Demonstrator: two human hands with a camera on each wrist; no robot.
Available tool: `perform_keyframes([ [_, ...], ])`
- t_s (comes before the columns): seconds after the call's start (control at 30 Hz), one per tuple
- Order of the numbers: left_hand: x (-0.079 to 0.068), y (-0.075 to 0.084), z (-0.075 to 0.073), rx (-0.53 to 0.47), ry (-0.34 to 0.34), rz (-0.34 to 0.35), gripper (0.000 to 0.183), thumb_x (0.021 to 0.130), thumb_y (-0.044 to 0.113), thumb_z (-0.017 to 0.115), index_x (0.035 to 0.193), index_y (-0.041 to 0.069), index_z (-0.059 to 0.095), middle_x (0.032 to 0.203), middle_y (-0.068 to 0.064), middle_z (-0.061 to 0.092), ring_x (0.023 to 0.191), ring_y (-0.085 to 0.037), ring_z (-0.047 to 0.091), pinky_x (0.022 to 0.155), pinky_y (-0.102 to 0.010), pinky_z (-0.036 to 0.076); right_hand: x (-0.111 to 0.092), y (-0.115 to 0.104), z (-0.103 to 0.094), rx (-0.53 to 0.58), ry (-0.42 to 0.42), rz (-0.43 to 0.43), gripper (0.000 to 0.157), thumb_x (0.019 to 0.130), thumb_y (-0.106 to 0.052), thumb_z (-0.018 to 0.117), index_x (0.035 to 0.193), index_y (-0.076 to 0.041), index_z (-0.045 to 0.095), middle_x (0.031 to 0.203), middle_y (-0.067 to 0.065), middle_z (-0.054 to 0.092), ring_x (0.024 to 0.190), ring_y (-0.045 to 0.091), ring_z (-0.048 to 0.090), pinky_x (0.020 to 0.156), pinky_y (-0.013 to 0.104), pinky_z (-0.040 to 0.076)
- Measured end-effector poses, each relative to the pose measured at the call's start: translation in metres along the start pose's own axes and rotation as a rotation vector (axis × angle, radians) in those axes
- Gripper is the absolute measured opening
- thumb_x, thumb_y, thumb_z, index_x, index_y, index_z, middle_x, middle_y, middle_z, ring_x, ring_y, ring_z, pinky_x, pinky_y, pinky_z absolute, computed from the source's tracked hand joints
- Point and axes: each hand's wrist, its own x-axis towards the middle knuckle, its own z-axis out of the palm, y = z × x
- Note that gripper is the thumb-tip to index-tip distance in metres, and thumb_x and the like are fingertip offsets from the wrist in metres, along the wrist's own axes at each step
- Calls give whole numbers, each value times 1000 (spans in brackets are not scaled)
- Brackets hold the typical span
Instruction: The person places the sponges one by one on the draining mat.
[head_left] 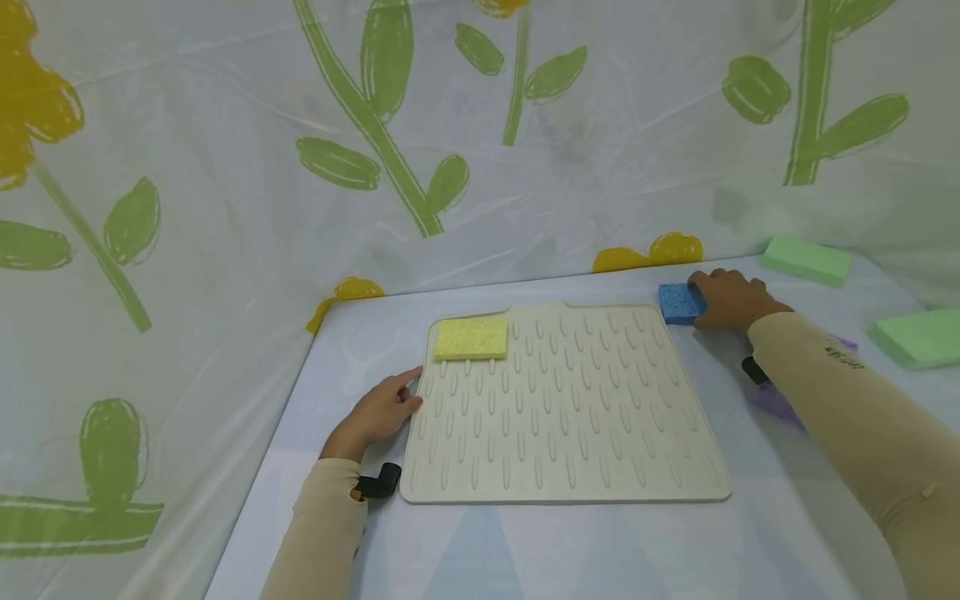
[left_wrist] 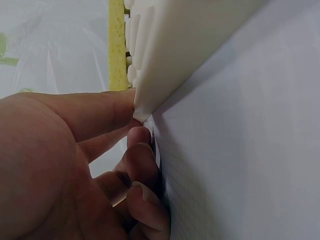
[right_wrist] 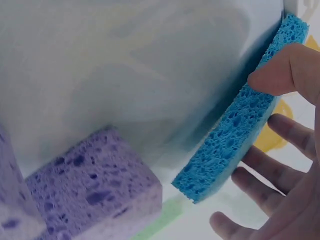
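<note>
A cream ribbed mat (head_left: 555, 417) lies on the table, with a yellow sponge (head_left: 471, 338) flat on its back left corner. My left hand (head_left: 378, 410) is at the mat's left edge; its index finger and thumb touch the rim. The left wrist view shows the thumb against the edge and the other fingers bent on the table beside it. Beyond the mat's back right corner, my right hand (head_left: 731, 300) holds a blue sponge (head_left: 679, 303). In the right wrist view, the thumb lies on one side of this blue sponge (right_wrist: 225, 135) and fingers on the other.
Two pale green sponges, one at the back (head_left: 806, 260) and one nearer (head_left: 921, 337), lie at the right. My right forearm partly covers purple sponges (head_left: 776, 404); one purple sponge (right_wrist: 100, 185) shows large in the right wrist view. A flower-printed curtain (head_left: 525, 208) borders the table's back.
</note>
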Motion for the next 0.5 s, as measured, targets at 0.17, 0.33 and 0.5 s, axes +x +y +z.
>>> perform_keyframes([
  [0.17,-1,1,-2,6,0,9,59,101,24,57,156,18,36,103,-6,54,86,-18,49,72,-32,38,-4,-3,-6,-9,52,-2,70,81,-24,73,138,4,44,132,40,43,121,57,41,96,77,29],
  [0.33,-1,3,-3,3,5,20,60,101,24,57,156,17,36,105,-7,54,88,-19,50,74,-33,39,-10,-14,-12,-6,118,-33,70,81,-25,72,139,3,44,131,40,42,122,58,39,102,74,27],
  [0.5,-1,2,-2,1,-4,16,60,101,23,57,156,16,36,106,-7,55,89,-19,50,75,-33,40,-19,-35,-16,40,148,-75,72,80,-24,72,141,1,44,134,40,40,123,61,38,106,72,23],
])
